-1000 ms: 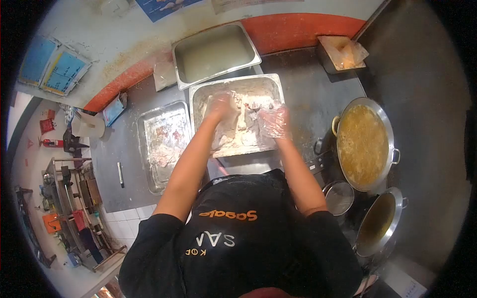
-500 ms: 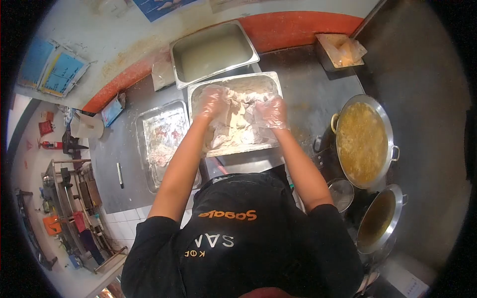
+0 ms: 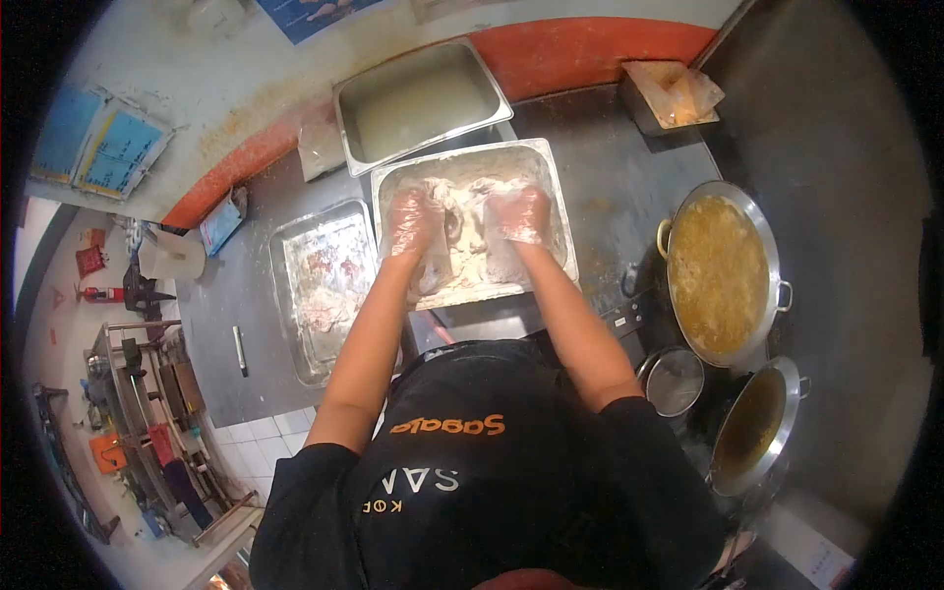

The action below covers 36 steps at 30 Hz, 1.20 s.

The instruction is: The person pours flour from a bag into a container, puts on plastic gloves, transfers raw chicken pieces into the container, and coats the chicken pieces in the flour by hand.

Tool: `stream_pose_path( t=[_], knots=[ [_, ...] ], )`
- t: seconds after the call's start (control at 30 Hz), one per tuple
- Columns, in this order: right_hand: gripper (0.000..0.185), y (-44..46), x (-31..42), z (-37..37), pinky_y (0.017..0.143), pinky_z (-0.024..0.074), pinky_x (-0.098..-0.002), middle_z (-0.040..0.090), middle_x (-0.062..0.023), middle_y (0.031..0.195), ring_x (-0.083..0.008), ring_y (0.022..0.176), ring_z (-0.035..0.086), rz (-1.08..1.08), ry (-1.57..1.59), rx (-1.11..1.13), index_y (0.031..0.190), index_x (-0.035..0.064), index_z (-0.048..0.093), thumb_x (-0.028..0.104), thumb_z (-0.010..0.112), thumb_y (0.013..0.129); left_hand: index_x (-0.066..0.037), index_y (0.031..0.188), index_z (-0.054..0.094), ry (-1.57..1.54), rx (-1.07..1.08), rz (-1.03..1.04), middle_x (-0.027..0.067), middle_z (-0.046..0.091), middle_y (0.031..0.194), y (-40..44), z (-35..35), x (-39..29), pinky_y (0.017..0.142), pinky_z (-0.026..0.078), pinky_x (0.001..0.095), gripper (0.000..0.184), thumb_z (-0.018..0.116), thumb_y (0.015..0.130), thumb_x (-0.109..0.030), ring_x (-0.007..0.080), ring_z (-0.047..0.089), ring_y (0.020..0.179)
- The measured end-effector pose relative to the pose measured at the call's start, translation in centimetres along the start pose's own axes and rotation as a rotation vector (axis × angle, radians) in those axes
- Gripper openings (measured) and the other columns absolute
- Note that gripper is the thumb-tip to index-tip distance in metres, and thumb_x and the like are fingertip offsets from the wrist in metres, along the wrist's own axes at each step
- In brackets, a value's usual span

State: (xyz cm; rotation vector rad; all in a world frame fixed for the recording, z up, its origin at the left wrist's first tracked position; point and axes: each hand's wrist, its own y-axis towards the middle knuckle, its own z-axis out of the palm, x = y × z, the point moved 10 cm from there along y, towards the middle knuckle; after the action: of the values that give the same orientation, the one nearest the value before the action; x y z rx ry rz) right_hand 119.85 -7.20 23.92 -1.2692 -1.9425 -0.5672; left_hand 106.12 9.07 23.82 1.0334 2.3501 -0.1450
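A deep metal pan (image 3: 561, 211) holds white flour (image 3: 470, 236) and floured pieces. Inside it on the left is my left hand (image 3: 415, 221), in a clear plastic glove, with its fingers curled down into the flour. My right hand (image 3: 521, 214), gloved the same way, is curled at the pan's right side. Flour and the loose gloves hide what the fingers hold, if anything. Behind the pan stands a second metal pan (image 3: 423, 103) of cloudy liquid. A shallow metal tray (image 3: 285, 295) on the left bears some pale floured bits.
At the right are a large wok of bubbling oil (image 3: 723, 275), a smaller wok (image 3: 752, 433) and a round strainer (image 3: 675, 382). A container with a plastic bag (image 3: 678, 98) stands at the back right. A marker (image 3: 240, 350) lies left.
Both hands have shifted within the flour pan. My right hand has moved a little left and up from the right wall, and my left hand has moved slightly left and down.
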Motion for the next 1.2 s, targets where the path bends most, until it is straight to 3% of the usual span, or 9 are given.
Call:
stream_pose_path(
  t=[0.3, 0.37, 0.43, 0.57, 0.63, 0.87, 0.93, 1.03, 1.2],
  knots=[
    [0.036, -1.5, 0.3, 1.7, 0.062, 0.0525, -0.0447, 0.064, -0.0254, 0.069, -0.0403, 0.065, 0.065, 0.034, 0.072, -0.114, 0.068, -0.0035, 0.064, 0.028, 0.079, 0.058, -0.006, 0.083, 0.063, -0.029, -0.056, -0.025, 0.0187, 0.063, 0.08, -2.1, -3.0, -2.3, 0.068, 0.05, 0.0472, 0.014, 0.059, 0.076, -0.017, 0.0386, 0.062, 0.077],
    [0.035, -2.8, 1.4, 3.1, 0.061, 0.0524, -0.0433, 0.064, -0.0231, 0.066, -0.0383, 0.061, 0.064, -0.058, 0.002, -0.216, 0.065, -0.0029, 0.063, 0.028, 0.079, 0.061, -0.004, 0.082, 0.062, 0.083, -0.283, 0.336, 0.0188, 0.063, 0.078, -3.7, -1.5, -5.4, 0.066, 0.05, 0.0461, 0.013, 0.061, 0.074, -0.015, 0.0378, 0.061, 0.072],
    [0.03, -2.2, 2.0, 1.8, 0.061, 0.0524, -0.043, 0.064, -0.0213, 0.066, -0.037, 0.06, 0.064, -0.092, 0.01, -0.268, 0.064, -0.0019, 0.063, 0.025, 0.077, 0.066, -0.004, 0.083, 0.062, 0.058, -0.16, 0.18, 0.0197, 0.062, 0.08, -2.2, -2.4, -4.3, 0.066, 0.05, 0.0451, 0.012, 0.058, 0.077, -0.014, 0.0373, 0.061, 0.074],
    [0.03, -3.0, 1.8, 1.9, 0.061, 0.0517, -0.0431, 0.065, -0.02, 0.067, -0.0352, 0.064, 0.066, 0.095, 0.216, -0.077, 0.066, -0.0009, 0.064, 0.027, 0.076, 0.065, -0.003, 0.089, 0.063, -0.38, -0.1, 0.099, 0.0202, 0.062, 0.086, -3.3, -1.5, -3.1, 0.072, 0.05, 0.0452, 0.015, 0.058, 0.077, -0.011, 0.0374, 0.062, 0.083],
    [0.029, -2.6, 2.1, 3.1, 0.059, 0.0516, -0.0418, 0.064, -0.0181, 0.062, -0.0333, 0.059, 0.065, -0.045, 0.083, -0.181, 0.065, -0.0011, 0.065, 0.026, 0.073, 0.065, -0.003, 0.092, 0.063, 0.018, -0.13, 0.142, 0.0204, 0.062, 0.088, -3.3, -2.5, -4.4, 0.074, 0.049, 0.0457, 0.018, 0.06, 0.075, -0.01, 0.039, 0.061, 0.084],
    [0.02, -4.2, 9.3, 6.8, 0.057, 0.0512, -0.0342, 0.065, -0.0104, 0.066, -0.0183, 0.06, 0.063, -0.334, 0.421, 0.336, 0.071, 0.0006, 0.064, 0.017, 0.076, 0.071, 0.001, 0.1, 0.063, -0.036, -0.352, 0.051, 0.0159, 0.064, 0.09, -6.7, -15.8, 5.6, 0.074, 0.051, 0.04, 0.031, 0.065, 0.07, -0.002, 0.031, 0.063, 0.084],
    [0.02, -6.9, 13.4, 8.7, 0.056, 0.0502, -0.0334, 0.063, -0.0096, 0.066, -0.0181, 0.059, 0.061, -0.464, 0.355, 0.504, 0.074, 0.0024, 0.064, 0.02, 0.074, 0.075, 0.0, 0.103, 0.063, -0.836, -0.412, -0.116, 0.0078, 0.065, 0.093, -9.5, -17.7, 12.1, 0.071, 0.05, 0.0314, 0.033, 0.068, 0.071, -0.001, 0.0175, 0.063, 0.082],
    [0.021, -10.4, 15.9, 13.6, 0.059, 0.0528, -0.0346, 0.065, -0.0125, 0.072, -0.0218, 0.063, 0.064, -0.403, 0.344, 0.666, 0.077, 0.0014, 0.063, 0.016, 0.076, 0.071, -0.001, 0.104, 0.064, -0.753, -0.427, -0.31, 0.003, 0.064, 0.094, -14.6, -19.4, 18.7, 0.068, 0.048, 0.0256, 0.032, 0.068, 0.072, 0.001, 0.0091, 0.059, 0.083],
    [0.028, -16.4, 16.2, 24.2, 0.061, 0.0513, -0.0351, 0.06, -0.0128, 0.068, -0.0235, 0.061, 0.06, -0.496, 0.032, 0.689, 0.076, -0.0012, 0.062, 0.025, 0.073, 0.074, -0.005, 0.11, 0.065, 0.145, -0.223, -0.545, 0.017, 0.064, 0.111, -19.4, -21.3, 18.8, 0.091, 0.046, 0.0381, 0.032, 0.066, 0.08, -0.018, 0.0334, 0.058, 0.105]
  ],
)
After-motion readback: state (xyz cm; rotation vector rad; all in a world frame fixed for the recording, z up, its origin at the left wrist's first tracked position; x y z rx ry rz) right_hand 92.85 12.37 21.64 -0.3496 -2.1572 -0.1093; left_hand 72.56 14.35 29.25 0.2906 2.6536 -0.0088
